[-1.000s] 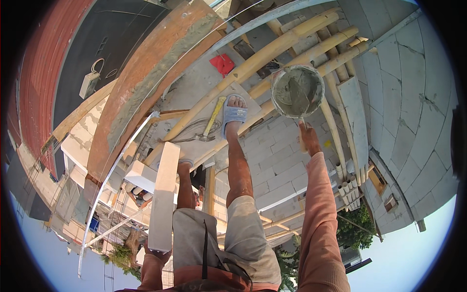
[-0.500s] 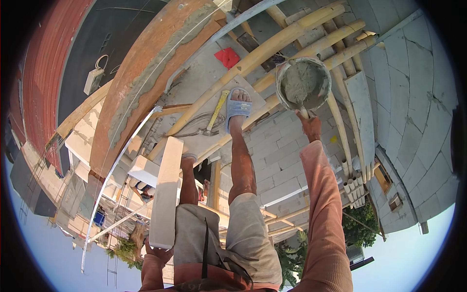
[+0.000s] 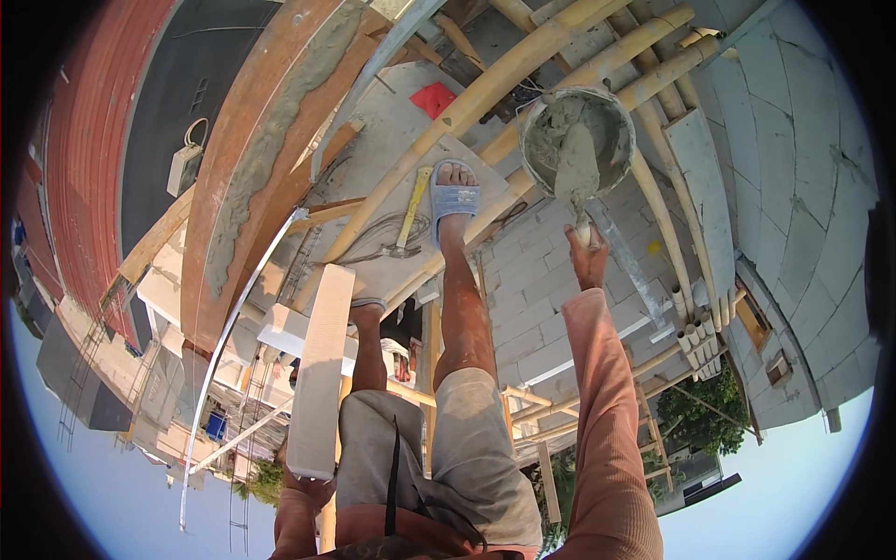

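Observation:
My left hand (image 3: 310, 487) grips the lower end of a long pale block (image 3: 322, 373), which stands up in front of my left leg. Most of those fingers are hidden behind the block. My right hand (image 3: 587, 257) is closed round the handle of a trowel (image 3: 583, 229). Wet grey mortar (image 3: 577, 163) is heaped along the trowel's blade, over the mouth of a bucket (image 3: 627, 131). More mortar lies inside the bucket, around and behind the blade.
A curved-looking brown board (image 3: 210, 271) bears a strip of mortar at the left. Bamboo poles (image 3: 448, 126) cross the platform. Beside my sandalled foot (image 3: 455, 201) lies a yellow-handled hammer (image 3: 411, 210) by coiled wire. A red item (image 3: 432, 99) lies farther off. Block walling (image 3: 793, 233) rises at right.
My right hand has drawn back slightly towards me, and the trowel blade now shows with mortar heaped on it. The left hand still holds the block in nearly the same place.

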Demonstrator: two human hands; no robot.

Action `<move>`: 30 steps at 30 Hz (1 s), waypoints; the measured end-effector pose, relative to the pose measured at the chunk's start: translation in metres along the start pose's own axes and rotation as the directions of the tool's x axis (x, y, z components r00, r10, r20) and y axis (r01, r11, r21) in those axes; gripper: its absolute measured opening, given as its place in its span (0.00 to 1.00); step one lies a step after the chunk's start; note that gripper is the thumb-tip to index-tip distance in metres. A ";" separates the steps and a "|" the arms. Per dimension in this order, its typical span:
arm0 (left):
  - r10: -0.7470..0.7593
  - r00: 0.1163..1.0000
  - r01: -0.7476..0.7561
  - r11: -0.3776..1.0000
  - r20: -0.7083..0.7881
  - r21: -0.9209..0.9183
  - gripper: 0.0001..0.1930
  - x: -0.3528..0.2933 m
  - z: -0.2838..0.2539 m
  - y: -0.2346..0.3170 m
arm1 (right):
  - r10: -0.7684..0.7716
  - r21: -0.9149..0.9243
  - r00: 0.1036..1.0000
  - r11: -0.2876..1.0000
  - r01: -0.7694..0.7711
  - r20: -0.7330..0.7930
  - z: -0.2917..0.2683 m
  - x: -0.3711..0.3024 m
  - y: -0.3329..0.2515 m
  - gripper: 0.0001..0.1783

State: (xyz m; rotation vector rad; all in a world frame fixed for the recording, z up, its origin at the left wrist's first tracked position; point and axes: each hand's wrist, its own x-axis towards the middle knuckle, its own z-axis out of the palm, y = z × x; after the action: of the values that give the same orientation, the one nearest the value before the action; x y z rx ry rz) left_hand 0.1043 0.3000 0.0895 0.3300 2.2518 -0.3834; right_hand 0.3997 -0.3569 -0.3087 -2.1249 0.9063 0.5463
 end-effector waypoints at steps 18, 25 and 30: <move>-0.038 0.888 -0.048 0.983 0.458 0.175 0.29 -0.059 0.065 0.011 | 0.031 0.184 0.984 0.983 0.002 -0.176 -0.054 -0.104 -0.116 0.21; -0.059 0.899 -0.019 0.985 0.433 0.173 0.32 -0.092 0.089 0.011 | -0.145 0.004 0.987 0.989 0.145 -0.073 -0.095 -0.184 -0.180 0.23; -0.080 0.796 0.056 0.997 0.599 0.060 0.31 -0.091 0.095 0.023 | -0.311 -0.067 0.932 0.942 0.328 0.186 -0.112 -0.254 -0.256 0.23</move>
State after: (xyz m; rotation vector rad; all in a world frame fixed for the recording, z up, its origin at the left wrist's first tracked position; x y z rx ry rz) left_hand 0.2357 0.2754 0.0958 0.1166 1.6275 -0.4919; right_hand 0.4335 -0.2148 0.0392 -2.2140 0.4305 0.6030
